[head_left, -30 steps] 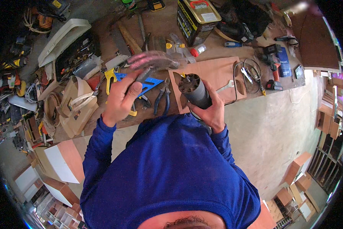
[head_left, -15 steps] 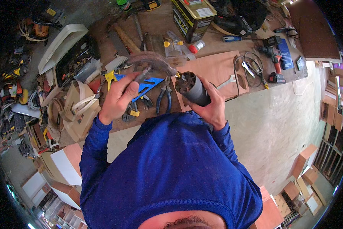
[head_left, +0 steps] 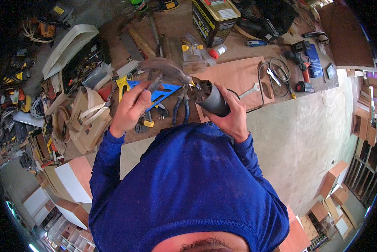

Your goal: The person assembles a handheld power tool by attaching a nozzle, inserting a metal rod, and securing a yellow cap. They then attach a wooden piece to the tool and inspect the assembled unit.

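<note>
Grip of left hand [head_left: 131, 107] tight on hammer [head_left: 155, 82], right hand [head_left: 234, 119] snug around dark cylinder [head_left: 214, 102]

I saw a tin [head_left: 215, 23] on the counter [head_left: 175, 26], a bottle [head_left: 218, 51] lying near it. A wrench [head_left: 252, 90] lay on a plywood panel [head_left: 234, 75]; a drill [head_left: 299, 60] sat by a blue booklet [head_left: 315, 63]. Pliers [head_left: 181, 99] rested beside a blue square [head_left: 160, 99], well apart from an open case [head_left: 68, 48].

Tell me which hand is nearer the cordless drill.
Right. The right hand, around the dark cylinder, is left of and below the cordless drill in the picture; the left hand, gripping the hammer, is farther left.
</note>
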`<act>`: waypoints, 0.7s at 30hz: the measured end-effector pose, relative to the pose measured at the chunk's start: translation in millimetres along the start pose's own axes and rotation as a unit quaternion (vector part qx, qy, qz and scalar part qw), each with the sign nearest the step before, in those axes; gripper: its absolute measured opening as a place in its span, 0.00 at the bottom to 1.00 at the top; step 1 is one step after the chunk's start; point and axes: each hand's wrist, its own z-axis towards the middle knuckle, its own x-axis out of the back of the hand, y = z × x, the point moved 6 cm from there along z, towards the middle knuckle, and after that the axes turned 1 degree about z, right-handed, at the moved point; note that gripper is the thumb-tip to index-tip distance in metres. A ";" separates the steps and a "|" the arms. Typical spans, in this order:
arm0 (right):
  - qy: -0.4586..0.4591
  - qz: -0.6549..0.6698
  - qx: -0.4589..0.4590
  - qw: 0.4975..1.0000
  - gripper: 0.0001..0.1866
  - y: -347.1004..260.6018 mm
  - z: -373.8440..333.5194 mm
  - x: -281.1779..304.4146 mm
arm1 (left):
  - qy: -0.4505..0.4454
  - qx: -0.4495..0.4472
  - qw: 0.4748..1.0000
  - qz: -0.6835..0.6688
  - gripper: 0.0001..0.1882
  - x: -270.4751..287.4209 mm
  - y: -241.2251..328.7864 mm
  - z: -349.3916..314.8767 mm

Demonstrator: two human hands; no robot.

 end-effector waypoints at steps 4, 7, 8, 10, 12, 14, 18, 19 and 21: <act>-0.012 -0.018 -0.009 1.000 0.44 1.6 -0.2 -0.2 | -0.016 0.024 0.999 -0.040 0.22 -5.4 -9.7 -3.0; -0.016 -0.029 -0.006 0.999 0.44 -0.1 -0.4 -0.1 | -0.022 0.043 0.995 -0.083 0.22 -6.2 -18.4 -4.2; -0.015 -0.034 -0.008 0.999 0.44 -0.7 -0.4 0.4 | -0.014 0.053 0.992 -0.118 0.22 -6.2 -21.7 -5.1; -0.026 -0.037 -0.020 0.999 0.42 -0.6 0.6 -0.5 | -0.019 0.051 0.992 -0.115 0.23 -7.3 -25.5 -4.7; -0.051 -0.033 -0.040 0.997 0.39 0.6 1.4 -3.4 | -0.024 0.054 0.992 -0.115 0.23 -7.8 -29.1 -4.8; -0.062 -0.036 -0.044 0.996 0.39 0.1 1.9 -5.5 | -0.037 0.067 0.990 -0.118 0.23 -9.1 -33.3 -5.9; -0.056 -0.025 -0.034 0.998 0.39 -1.9 2.8 -7.9 | -0.012 0.073 0.987 -0.142 0.22 -5.0 -38.3 -7.6; -0.053 -0.027 -0.032 0.998 0.39 -2.0 2.7 -8.5 | -0.029 0.070 0.988 -0.137 0.21 -6.8 -38.5 -8.0; -0.058 -0.029 -0.030 0.997 0.39 -1.6 2.1 -9.8 | -0.027 0.069 0.987 -0.141 0.21 -6.6 -40.0 -8.8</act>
